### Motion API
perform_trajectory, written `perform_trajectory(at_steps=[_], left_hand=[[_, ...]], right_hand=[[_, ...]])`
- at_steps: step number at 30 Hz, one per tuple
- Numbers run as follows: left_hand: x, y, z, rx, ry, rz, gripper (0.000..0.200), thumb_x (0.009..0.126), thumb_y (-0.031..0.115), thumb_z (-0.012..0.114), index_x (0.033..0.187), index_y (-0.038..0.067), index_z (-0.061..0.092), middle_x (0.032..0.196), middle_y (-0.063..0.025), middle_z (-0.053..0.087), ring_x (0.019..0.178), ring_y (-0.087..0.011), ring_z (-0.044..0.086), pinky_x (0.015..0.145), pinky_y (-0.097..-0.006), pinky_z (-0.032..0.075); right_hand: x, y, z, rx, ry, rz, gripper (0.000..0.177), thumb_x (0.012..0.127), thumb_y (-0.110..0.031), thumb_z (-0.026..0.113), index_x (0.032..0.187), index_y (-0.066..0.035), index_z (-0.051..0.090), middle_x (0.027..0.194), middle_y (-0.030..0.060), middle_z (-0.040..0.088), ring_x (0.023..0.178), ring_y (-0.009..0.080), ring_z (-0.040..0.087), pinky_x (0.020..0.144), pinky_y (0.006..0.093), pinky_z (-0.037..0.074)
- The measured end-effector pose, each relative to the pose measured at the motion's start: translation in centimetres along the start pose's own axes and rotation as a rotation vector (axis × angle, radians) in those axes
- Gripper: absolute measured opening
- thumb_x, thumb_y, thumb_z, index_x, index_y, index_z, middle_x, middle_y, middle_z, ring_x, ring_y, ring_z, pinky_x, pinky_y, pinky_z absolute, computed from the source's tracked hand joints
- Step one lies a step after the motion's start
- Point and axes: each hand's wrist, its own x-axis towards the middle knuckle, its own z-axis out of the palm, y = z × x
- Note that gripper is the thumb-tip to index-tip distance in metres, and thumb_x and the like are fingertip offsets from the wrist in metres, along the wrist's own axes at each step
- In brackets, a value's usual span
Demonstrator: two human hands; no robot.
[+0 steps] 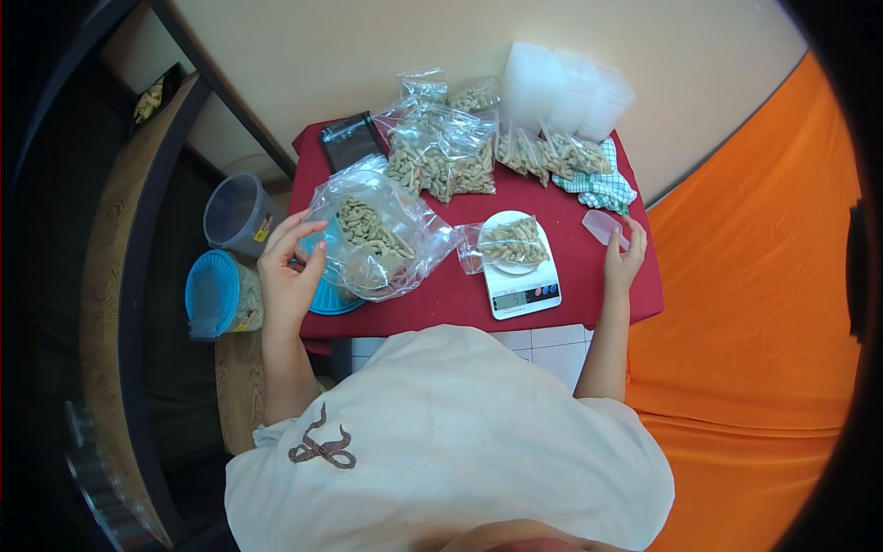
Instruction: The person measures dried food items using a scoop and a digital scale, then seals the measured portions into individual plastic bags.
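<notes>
My left hand (289, 260) is at the left edge of a large clear plastic bag (418, 230), its fingers curved and apart. The bag gapes open and holds a heap of small pale greenish-brown snack pieces (368, 227). My right hand (625, 259) grips one end of a small translucent plastic container (602, 227) at the table's right side, thumb on one side and fingers on the other. Between the hands, a white kitchen scale (524, 299) carries a small clear bag of snack pieces (512, 242). Its display digits are too small to read surely.
Filled bags (446, 166) stand along the back, with smaller ones (575, 155) beside them. Behind are translucent containers (566, 90), a checked cloth (602, 189) and a black packet (351, 140). A blue lid (333, 299) lies under the big bag. Left are a tub (241, 216) and a blue-lidded jar (213, 293).
</notes>
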Motion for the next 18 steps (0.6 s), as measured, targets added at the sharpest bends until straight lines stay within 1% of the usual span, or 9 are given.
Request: perform_trajectory(at_steps=[2,3,4,7,11,13,16,17,18], left_hand=[[0.1,-0.1,-0.1,-0.034,0.035,-0.046,0.029,0.076,-0.008,0.056,0.100,0.004,0.066,0.107,-0.0065,0.061,0.055,-0.0004,0.045,0.052,-0.0163,0.038],[0.1,-0.1,-0.4,-0.077,0.070,-0.105,0.027,0.077,-0.008,0.054,0.099,0.003,0.066,0.098,-0.0052,0.063,0.054,-0.0004,0.046,0.050,-0.0163,0.038],[0.1,-0.2,-0.8,-0.122,0.106,-0.165,0.026,0.078,-0.008,0.052,0.097,0.002,0.066,0.089,-0.0038,0.065,0.053,-0.0004,0.046,0.048,-0.0163,0.038],[1.5,0.5,-3.0,-0.138,0.167,-0.168,0.025,0.080,-0.009,0.048,0.094,0.000,0.067,0.079,-0.0031,0.065,0.051,-0.0012,0.047,0.044,-0.0163,0.036],[4.0,2.6,-7.2,-0.094,0.226,-0.170,0.026,0.080,-0.010,0.047,0.090,0.000,0.068,0.080,-0.0054,0.065,0.049,-0.0018,0.047,0.043,-0.0163,0.035],[4.7,3.6,-8.6,-0.044,0.291,-0.034,0.026,0.079,-0.010,0.048,0.088,0.001,0.069,0.081,-0.0057,0.066,0.048,-0.0021,0.047,0.042,-0.0166,0.034],[5.1,4.8,-9.0,0.074,0.395,0.033,0.026,0.079,-0.010,0.048,0.088,0.002,0.070,0.080,-0.0056,0.066,0.047,-0.0016,0.045,0.041,-0.0162,0.033],[5.0,5.0,-8.8,0.099,0.393,0.029,0.026,0.078,-0.010,0.049,0.089,0.001,0.069,0.083,-0.0069,0.067,0.055,-0.0056,0.054,0.047,-0.0191,0.041],[4.9,4.9,-8.2,0.098,0.391,0.034,0.026,0.078,-0.010,0.049,0.089,0.001,0.069,0.083,-0.0069,0.067,0.055,-0.0056,0.054,0.047,-0.0191,0.041]], right_hand=[[-0.3,1.2,0.3,-0.042,-0.023,-0.007,0.025,0.080,-0.005,0.059,0.104,-0.004,0.059,0.106,0.0100,0.056,0.103,0.0268,0.051,0.089,0.0364,0.039],[-0.3,1.3,0.4,-0.091,-0.045,-0.011,0.025,0.077,-0.005,0.061,0.103,-0.006,0.060,0.105,0.0105,0.056,0.103,0.0291,0.050,0.090,0.0374,0.039],[-0.4,1.3,0.4,-0.084,-0.047,-0.019,0.025,0.077,-0.005,0.061,0.103,-0.006,0.060,0.105,0.0105,0.056,0.103,0.0291,0.050,0.090,0.0374,0.039],[-0.9,1.0,0.7,-0.085,-0.102,-0.023,0.025,0.078,-0.005,0.061,0.103,-0.005,0.060,0.105,0.0110,0.057,0.103,0.0271,0.051,0.092,0.0362,0.038],[-1.2,0.8,1.8,-0.015,-0.100,-0.039,0.025,0.076,-0.003,0.060,0.101,-0.005,0.060,0.104,0.0118,0.057,0.102,0.0291,0.052,0.090,0.0375,0.039],[-1.1,0.2,2.0,0.028,-0.089,-0.075,0.026,0.074,-0.002,0.061,0.100,-0.005,0.060,0.103,0.0124,0.057,0.100,0.0304,0.052,0.088,0.0384,0.040],[-1.1,-1.4,2.1,0.091,-0.113,-0.106,0.026,0.074,-0.001,0.061,0.100,-0.005,0.060,0.101,0.0128,0.057,0.099,0.0310,0.053,0.087,0.0377,0.041],[-1.4,-2.1,2.1,0.083,-0.131,-0.108,0.025,0.073,-0.003,0.063,0.098,-0.007,0.061,0.101,0.0115,0.058,0.100,0.0294,0.053,0.087,0.0372,0.040],[-1.6,-3.2,2.1,0.083,-0.126,-0.106,0.025,0.073,-0.003,0.063,0.098,-0.007,0.061,0.101,0.0115,0.058,0.100,0.0294,0.053,0.087,0.0372,0.040]])
